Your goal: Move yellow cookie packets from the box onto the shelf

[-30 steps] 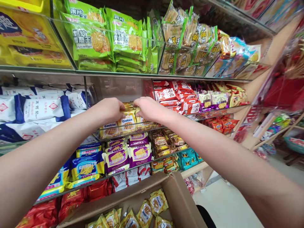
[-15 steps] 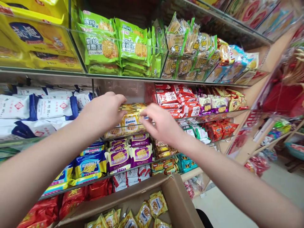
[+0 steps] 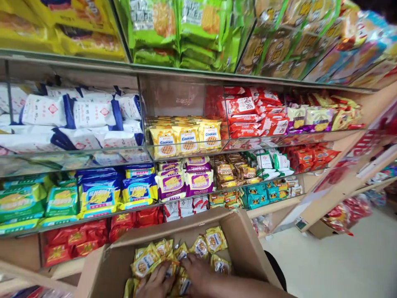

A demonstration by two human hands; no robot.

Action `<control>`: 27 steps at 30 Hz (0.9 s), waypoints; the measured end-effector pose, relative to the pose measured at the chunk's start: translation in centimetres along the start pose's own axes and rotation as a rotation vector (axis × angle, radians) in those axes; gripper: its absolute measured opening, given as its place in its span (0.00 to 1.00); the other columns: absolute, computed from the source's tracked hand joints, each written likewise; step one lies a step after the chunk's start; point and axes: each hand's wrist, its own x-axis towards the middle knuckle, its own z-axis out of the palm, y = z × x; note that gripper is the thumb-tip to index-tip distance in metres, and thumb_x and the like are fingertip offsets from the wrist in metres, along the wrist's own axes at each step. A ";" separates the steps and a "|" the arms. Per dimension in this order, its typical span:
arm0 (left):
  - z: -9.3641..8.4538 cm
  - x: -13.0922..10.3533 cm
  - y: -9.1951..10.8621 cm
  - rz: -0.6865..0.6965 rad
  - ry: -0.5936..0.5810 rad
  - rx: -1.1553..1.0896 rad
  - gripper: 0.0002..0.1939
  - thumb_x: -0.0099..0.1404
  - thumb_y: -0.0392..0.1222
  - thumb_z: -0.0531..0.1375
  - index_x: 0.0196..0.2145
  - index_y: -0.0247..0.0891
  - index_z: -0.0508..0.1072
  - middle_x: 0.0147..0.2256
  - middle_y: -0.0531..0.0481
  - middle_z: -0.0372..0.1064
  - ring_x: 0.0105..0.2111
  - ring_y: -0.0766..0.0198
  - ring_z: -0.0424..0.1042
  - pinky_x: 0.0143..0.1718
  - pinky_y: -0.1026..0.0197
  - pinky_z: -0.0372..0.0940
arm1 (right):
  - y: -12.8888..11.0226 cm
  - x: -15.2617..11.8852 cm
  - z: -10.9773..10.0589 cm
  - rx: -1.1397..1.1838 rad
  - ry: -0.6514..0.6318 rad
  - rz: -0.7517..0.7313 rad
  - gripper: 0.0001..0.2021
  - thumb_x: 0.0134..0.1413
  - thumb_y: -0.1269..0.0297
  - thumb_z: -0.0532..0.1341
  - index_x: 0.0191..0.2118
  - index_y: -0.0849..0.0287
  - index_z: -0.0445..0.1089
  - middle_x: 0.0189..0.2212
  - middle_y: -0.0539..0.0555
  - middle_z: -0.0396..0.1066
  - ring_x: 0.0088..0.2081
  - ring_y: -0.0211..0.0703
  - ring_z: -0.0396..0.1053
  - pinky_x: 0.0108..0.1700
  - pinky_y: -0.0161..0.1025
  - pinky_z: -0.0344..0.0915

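Note:
Inside the cardboard box (image 3: 124, 244), my left hand (image 3: 158, 281) lies over yellow cookie packets (image 3: 147, 260), its fingers apart. My right hand (image 3: 198, 269) is beside it, fingers stretched out onto the packets and pointing left. Neither hand shows a packet gripped in it, and the fingertips are partly hidden among the wrappers. Above the box, a row of the same cookie packets (image 3: 189, 140) stands in a clear-fronted shelf compartment, with more stacked flat behind the front row.
White and blue packets (image 3: 93, 111) fill the compartment left of the cookies, red packets (image 3: 242, 107) the one on the right. Purple soda biscuit packets (image 3: 198, 178) sit on the shelf below. Clear dividers and shelf edges (image 3: 186, 74) run between compartments. Pale floor (image 3: 335, 260) shows at right.
Both hands have moved down from the shelf's cookie compartment into the box. The view has tilted down, and three upright cookie packets now show uncovered at the compartment's front.

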 end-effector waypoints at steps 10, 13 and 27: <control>1.4 -0.4 0.5 0.014 0.255 -0.223 0.22 0.44 0.30 0.53 0.37 0.46 0.72 0.49 0.49 0.66 0.51 0.56 0.61 0.50 0.53 0.57 | -0.9 -0.6 -0.3 0.215 0.042 0.076 0.09 0.39 0.66 0.62 0.33 0.59 0.70 0.32 0.53 0.72 0.35 0.43 0.67 0.34 0.34 0.59; 1.1 -0.7 -0.1 0.020 0.335 -0.378 0.21 0.53 0.37 0.52 0.46 0.43 0.67 0.50 0.47 0.66 0.51 0.59 0.62 0.53 0.55 0.56 | -0.8 -1.1 -3.1 0.188 0.112 0.074 0.06 0.44 0.69 0.57 0.30 0.60 0.69 0.31 0.55 0.71 0.36 0.45 0.67 0.36 0.35 0.57; 2.0 1.1 2.9 -0.193 0.119 -0.713 0.26 0.51 0.45 0.56 0.46 0.28 0.60 0.44 0.35 0.68 0.42 0.55 0.69 0.44 0.54 0.62 | 0.6 -1.4 -3.3 0.592 0.158 0.449 0.09 0.53 0.67 0.53 0.26 0.63 0.66 0.21 0.51 0.68 0.23 0.37 0.66 0.27 0.33 0.60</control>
